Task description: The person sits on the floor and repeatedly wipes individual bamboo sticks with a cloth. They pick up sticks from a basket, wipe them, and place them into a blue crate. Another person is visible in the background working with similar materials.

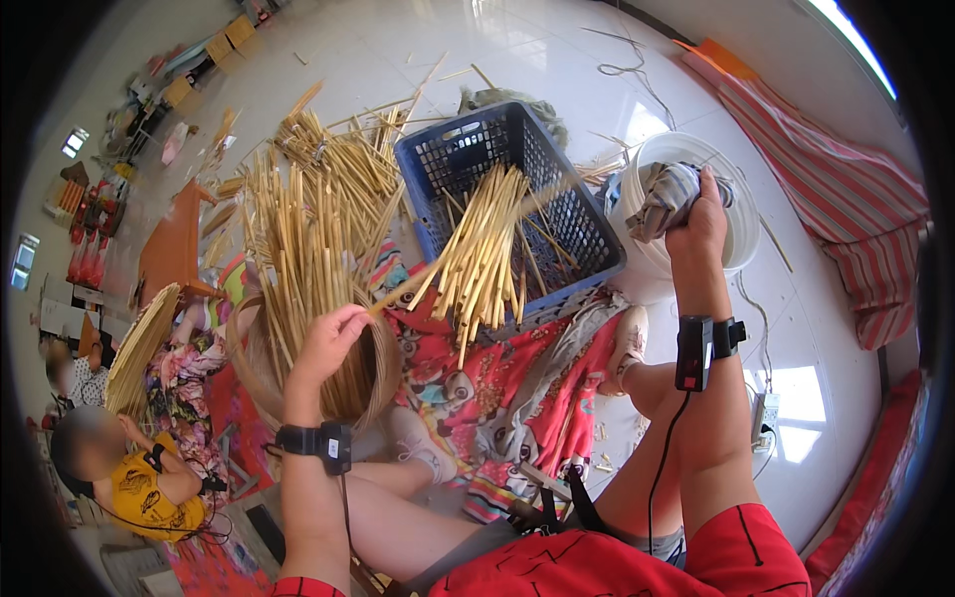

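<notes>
My left hand (333, 337) pinches the near end of a thin straw-coloured stalk (406, 289), which slants up over the blue plastic crate (515, 112) and is blurred at its far end. A crumpled striped cloth (665, 198) is gripped in my right hand (701, 220), over the mouth of a white plastic bucket (746, 242). Cut stalks (485, 257) lie in the crate, their near ends sticking out over its edge. Beside my left hand, many stalks (302, 261) stand upright in a round woven basket (386, 366).
Loose bundles of stalks (328, 153) lie on the tiled floor beyond the basket. Patterned red fabric (448, 373) spreads below the crate. A cord and a power strip (765, 422) lie at right. Another person in yellow (160, 492) sits at left near a wooden stool (171, 239).
</notes>
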`<state>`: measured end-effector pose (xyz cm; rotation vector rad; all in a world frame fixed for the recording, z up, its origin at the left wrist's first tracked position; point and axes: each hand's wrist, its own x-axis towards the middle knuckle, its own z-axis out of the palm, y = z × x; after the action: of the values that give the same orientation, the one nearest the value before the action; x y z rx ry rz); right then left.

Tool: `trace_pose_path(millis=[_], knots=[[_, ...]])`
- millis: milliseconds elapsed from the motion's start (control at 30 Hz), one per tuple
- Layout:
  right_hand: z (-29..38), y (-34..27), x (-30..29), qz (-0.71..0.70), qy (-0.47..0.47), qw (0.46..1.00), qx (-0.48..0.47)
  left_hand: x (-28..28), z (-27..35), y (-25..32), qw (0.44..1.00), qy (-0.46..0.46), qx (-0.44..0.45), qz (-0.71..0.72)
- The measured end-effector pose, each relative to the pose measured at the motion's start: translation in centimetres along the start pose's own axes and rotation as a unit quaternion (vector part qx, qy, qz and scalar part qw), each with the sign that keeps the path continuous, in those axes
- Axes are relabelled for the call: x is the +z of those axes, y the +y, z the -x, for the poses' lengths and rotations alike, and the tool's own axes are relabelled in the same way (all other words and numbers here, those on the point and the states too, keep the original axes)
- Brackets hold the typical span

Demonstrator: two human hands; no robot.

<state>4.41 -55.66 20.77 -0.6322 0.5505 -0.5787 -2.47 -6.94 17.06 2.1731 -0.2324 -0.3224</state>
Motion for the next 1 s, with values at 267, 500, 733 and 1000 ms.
trace_pose_path(millis=[267, 500, 733, 1000], knots=[[1.9, 4.0, -0.1, 0.03, -0.063, 0.997, 0.044, 0.7, -0.7, 0.9, 0.971, -0.03, -0.098, 0.214], [4.1, 5.0, 1.1, 0.057, -0.094, 0.989, 0.096, 4.4, -1.2, 4.8, 0.924, -0.088, -0.161, 0.335], [4.6, 5.9, 1.0, 0.071, -0.11, 0.986, 0.104, 7.1, -2.8, 5.0, 0.945, -0.083, -0.146, 0.281], [5.3, 6.4, 1.2, 0.081, -0.128, 0.981, 0.124, 10.1, -5.2, 3.7, 0.999, -0.025, -0.015, 0.036]])
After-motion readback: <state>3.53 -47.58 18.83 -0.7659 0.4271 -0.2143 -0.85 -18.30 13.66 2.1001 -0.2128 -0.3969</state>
